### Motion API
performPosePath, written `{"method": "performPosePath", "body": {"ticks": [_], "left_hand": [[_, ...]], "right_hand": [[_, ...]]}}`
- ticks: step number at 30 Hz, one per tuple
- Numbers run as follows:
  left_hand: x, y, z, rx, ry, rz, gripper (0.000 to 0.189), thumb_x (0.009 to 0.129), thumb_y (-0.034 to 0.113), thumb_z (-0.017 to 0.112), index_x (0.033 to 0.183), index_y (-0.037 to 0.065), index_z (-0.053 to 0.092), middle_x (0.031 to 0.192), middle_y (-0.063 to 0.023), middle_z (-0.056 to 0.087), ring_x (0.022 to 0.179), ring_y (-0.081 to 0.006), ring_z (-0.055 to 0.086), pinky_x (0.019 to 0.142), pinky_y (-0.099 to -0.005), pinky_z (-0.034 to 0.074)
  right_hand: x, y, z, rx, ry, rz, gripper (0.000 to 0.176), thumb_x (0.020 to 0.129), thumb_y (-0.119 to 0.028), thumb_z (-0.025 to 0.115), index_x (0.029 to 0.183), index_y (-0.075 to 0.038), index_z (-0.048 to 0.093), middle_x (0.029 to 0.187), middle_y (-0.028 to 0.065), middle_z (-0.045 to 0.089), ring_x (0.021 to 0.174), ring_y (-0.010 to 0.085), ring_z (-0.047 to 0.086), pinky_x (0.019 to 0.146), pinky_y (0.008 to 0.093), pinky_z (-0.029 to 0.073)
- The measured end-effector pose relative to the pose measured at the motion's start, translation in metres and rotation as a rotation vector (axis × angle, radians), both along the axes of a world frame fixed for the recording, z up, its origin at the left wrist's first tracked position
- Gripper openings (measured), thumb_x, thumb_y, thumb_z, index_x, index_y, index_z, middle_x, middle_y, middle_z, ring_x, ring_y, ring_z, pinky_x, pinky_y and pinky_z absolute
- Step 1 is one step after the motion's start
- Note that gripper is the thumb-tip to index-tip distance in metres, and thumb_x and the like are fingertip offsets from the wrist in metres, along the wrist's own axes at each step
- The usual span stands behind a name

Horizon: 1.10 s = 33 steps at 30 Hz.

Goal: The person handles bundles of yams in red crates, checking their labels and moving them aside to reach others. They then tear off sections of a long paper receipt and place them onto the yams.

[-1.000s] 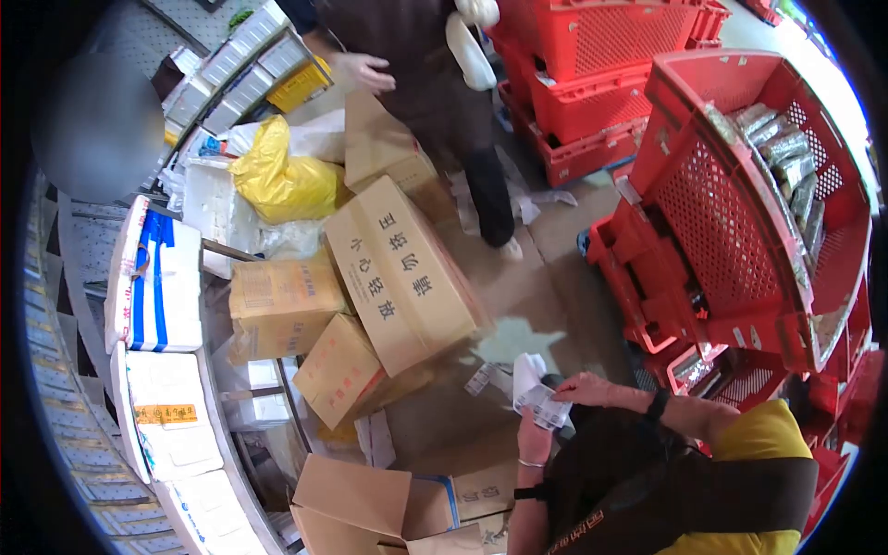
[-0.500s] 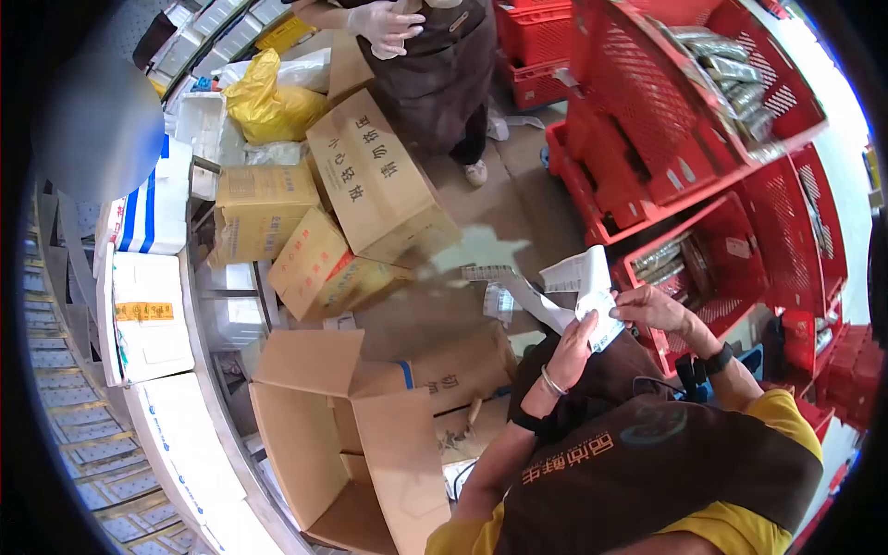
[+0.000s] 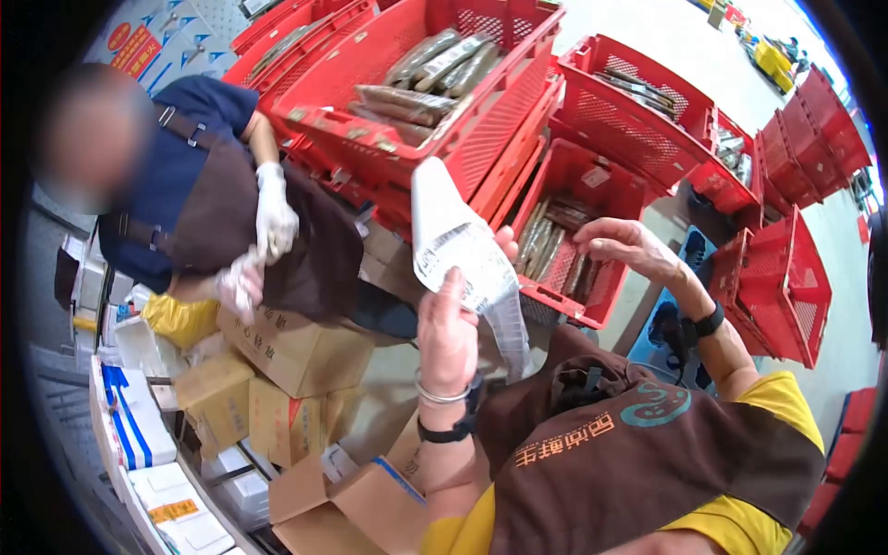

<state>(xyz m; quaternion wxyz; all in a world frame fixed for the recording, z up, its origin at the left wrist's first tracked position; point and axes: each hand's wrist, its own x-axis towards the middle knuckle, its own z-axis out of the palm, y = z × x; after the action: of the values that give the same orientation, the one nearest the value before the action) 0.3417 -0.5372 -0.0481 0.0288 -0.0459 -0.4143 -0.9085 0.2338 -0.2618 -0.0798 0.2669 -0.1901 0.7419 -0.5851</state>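
A long curling strip of printed white labels [image 3: 470, 268] hangs in front of me, with its upper end bent over. My left hand [image 3: 451, 324] grips it, thumb on the printed side and fingertips showing behind. My right hand [image 3: 629, 248] is off the strip, to its right, with bent fingers apart and nothing in them. Behind my right hand sits a red crate [image 3: 606, 176] holding several clear-wrapped long packages [image 3: 544, 242].
A person in a brown apron and white gloves [image 3: 276, 217] stands at the left. Stacked red crates [image 3: 370, 153] rise ahead, with more at the right. Cardboard boxes [image 3: 310, 351] and white foam boxes [image 3: 180, 509] lie lower left. A blue crate [image 3: 652, 319] is beside my right forearm.
The view has swung toward the red crates, and the other person now shows at the left. My right hand has come away from the labels, while my left hand keeps hold and is raised.
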Motion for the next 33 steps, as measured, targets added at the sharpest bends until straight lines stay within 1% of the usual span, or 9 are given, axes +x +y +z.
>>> {"method": "performPosePath", "body": {"ticks": [5,8,13,18,20,24,26,29,33], "left_hand": [[-0.050,0.066,0.038,-0.200,0.144,-0.016,0.051,0.101,0.023,0.037,0.139,-0.010,0.036,0.128,-0.0266,0.056,0.117,-0.0319,0.059,0.103,-0.0403,0.043],[-0.073,0.119,0.062,-0.208,0.133,-0.110,0.050,0.102,0.025,0.038,0.138,-0.010,0.040,0.124,-0.0224,0.060,0.112,-0.0252,0.061,0.099,-0.0353,0.046],[-0.129,0.186,0.085,-0.247,0.060,0.127,0.048,0.102,0.027,0.039,0.134,-0.009,0.047,0.116,-0.0200,0.065,0.102,-0.0220,0.065,0.090,-0.0334,0.051],[-0.131,0.206,0.074,-0.366,-0.086,0.412,0.048,0.102,0.028,0.037,0.126,-0.010,0.053,0.106,-0.0193,0.068,0.095,-0.0228,0.067,0.084,-0.0336,0.053],[-0.126,0.202,0.063,-0.357,-0.104,0.393,0.040,0.104,0.025,0.034,0.122,-0.003,0.056,0.103,-0.0122,0.069,0.089,-0.0152,0.066,0.074,-0.0272,0.052],[-0.129,0.196,0.051,-0.348,-0.188,0.545,0.041,0.102,0.024,0.037,0.114,-0.008,0.059,0.095,-0.0155,0.071,0.081,-0.0182,0.069,0.073,-0.0306,0.055],[-0.134,0.202,0.054,-0.381,-0.222,0.660,0.041,0.100,0.023,0.038,0.116,-0.011,0.054,0.095,-0.0232,0.069,0.081,-0.0284,0.070,0.074,-0.0361,0.057],[-0.131,0.223,0.057,-0.427,-0.186,0.712,0.046,0.100,0.026,0.038,0.121,-0.013,0.054,0.095,-0.0221,0.069,0.081,-0.0275,0.070,0.075,-0.0368,0.056],[-0.145,0.269,0.071,-0.503,-0.311,0.955,0.043,0.100,0.025,0.038,0.112,-0.011,0.058,0.091,-0.0221,0.069,0.073,-0.0281,0.069,0.069,-0.0365,0.055]], "right_hand": [[-0.004,0.107,-0.036,0.190,0.121,-0.078,0.033,0.098,-0.027,0.056,0.111,0.001,0.064,0.095,0.0044,0.067,0.086,0.0128,0.060,0.079,0.0289,0.050],[-0.018,0.174,-0.061,0.191,-0.122,-0.019,0.031,0.097,-0.022,0.056,0.114,0.003,0.063,0.098,0.0051,0.068,0.089,0.0134,0.061,0.081,0.0285,0.050],[-0.099,0.259,-0.084,0.151,-0.187,0.023,0.028,0.095,-0.021,0.060,0.111,0.002,0.064,0.087,0.0036,0.066,0.079,0.0106,0.057,0.074,0.0257,0.049],[-0.171,0.260,-0.083,0.111,-0.059,0.123,0.023,0.097,-0.019,0.058,0.107,0.001,0.063,0.087,0.0021,0.066,0.080,0.0096,0.057,0.074,0.0255,0.048],[-0.182,0.252,-0.085,0.173,0.067,0.184,0.022,0.096,-0.016,0.059,0.107,0.002,0.062,0.089,0.0041,0.066,0.081,0.0099,0.058,0.074,0.0281,0.050],[-0.185,0.251,-0.066,0.353,0.319,0.416,0.026,0.094,-0.018,0.060,0.113,-0.001,0.062,0.098,0.0115,0.068,0.090,0.0187,0.064,0.080,0.0330,0.051],[-0.192,0.270,-0.084,0.380,0.239,0.437,0.028,0.093,-0.019,0.060,0.115,-0.002,0.062,0.097,0.0135,0.068,0.089,0.0211,0.066,0.079,0.0342,0.051],[-0.215,0.313,-0.133,0.447,0.051,0.521,0.026,0.092,-0.012,0.062,0.116,-0.003,0.063,0.090,0.0090,0.069,0.081,0.0149,0.066,0.073,0.0301,0.053],[-0.272,0.352,-0.170,0.585,0.151,0.615,0.025,0.088,-0.012,0.065,0.112,-0.004,0.064,0.084,0.0117,0.070,0.079,0.0202,0.068,0.072,0.0323,0.054]]}}
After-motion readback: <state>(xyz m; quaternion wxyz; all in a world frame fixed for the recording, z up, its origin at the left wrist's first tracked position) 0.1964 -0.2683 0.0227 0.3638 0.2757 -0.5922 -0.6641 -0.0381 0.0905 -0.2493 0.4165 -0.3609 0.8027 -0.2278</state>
